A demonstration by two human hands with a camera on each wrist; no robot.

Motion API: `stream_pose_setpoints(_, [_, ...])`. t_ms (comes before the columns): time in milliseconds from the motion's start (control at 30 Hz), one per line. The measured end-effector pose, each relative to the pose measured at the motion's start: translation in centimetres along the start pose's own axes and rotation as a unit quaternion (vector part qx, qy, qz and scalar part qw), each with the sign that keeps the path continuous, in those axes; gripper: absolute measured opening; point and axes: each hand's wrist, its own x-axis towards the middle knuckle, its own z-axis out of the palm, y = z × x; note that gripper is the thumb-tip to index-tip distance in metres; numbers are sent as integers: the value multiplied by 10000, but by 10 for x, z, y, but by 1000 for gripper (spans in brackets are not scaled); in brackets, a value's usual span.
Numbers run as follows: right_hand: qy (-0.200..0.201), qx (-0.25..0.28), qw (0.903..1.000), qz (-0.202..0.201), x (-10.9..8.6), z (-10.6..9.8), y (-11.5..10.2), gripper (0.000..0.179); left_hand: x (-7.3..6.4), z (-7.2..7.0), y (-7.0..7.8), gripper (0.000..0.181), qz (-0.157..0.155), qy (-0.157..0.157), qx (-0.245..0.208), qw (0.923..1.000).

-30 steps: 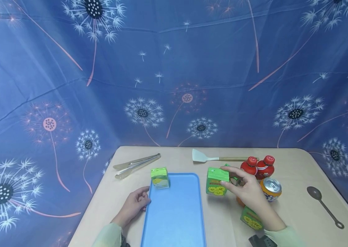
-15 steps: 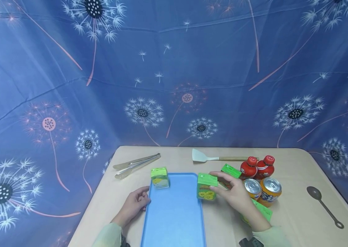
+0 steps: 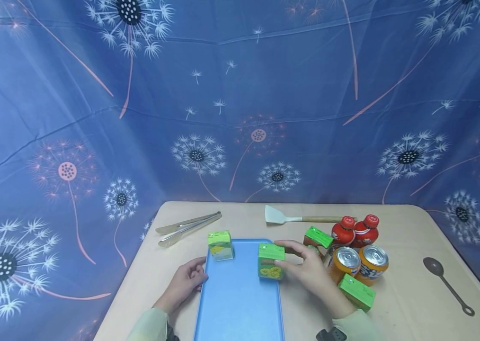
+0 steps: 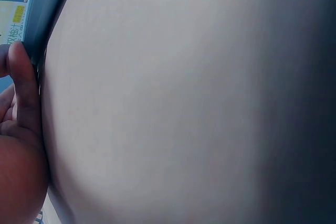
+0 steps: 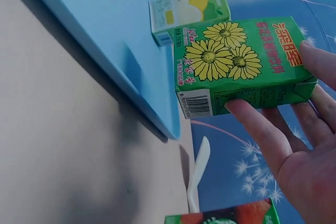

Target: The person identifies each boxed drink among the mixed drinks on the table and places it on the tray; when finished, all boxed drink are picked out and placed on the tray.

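Placing the chrysanthemum drink carton [image 3: 270, 268] on the blue tray [image 3: 240, 305] seems the step: right fingers [image 5: 258, 125] grip it above the tray's right side. Next likely calls for lowering it near the 1 fruit-print carton [image 3: 221, 250] there; I cannot tell whether the left hand [image 3: 185, 280] grips the tray.

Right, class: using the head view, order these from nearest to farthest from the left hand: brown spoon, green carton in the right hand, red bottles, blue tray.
1. Blue tray: touching the left hand.
2. Green carton: in the right hand.
3. Red bottles: right of the tray.
4. Brown spoon: farthest right.
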Motion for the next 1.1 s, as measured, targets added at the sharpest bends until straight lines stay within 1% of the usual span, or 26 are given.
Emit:
stream_pose_setpoints(67, [-16,-12,10000,-5,1,5,0,45,0,0,0,59,-1,1,5,10000])
stream_pose_setpoints(200, [-69,97,9999,117,2,14,1,45,0,0,0,59,12,-4,35,10000])
stream_pose_setpoints(400, [-229,260,9992,209,4,30,3,45,0,1,1,59,19,3,60,10000])
stream_pose_setpoints(500, [-295,322,9988,204,6,39,3,44,0,0,1,60,34,-1,55,10000])
stream_pose_setpoints(733, [-478,365,9982,36,11,60,4,43,0,0,0,61,4,-9,3,10000])
stream_pose_setpoints(1000, [-728,449,9961,215,14,81,4,43,-1,2,2,61,-3,-1,-7,10000])
stream_pose_setpoints(1100, [-815,481,9953,191,14,87,5,44,-1,3,2,61,-42,-3,-9,10000])
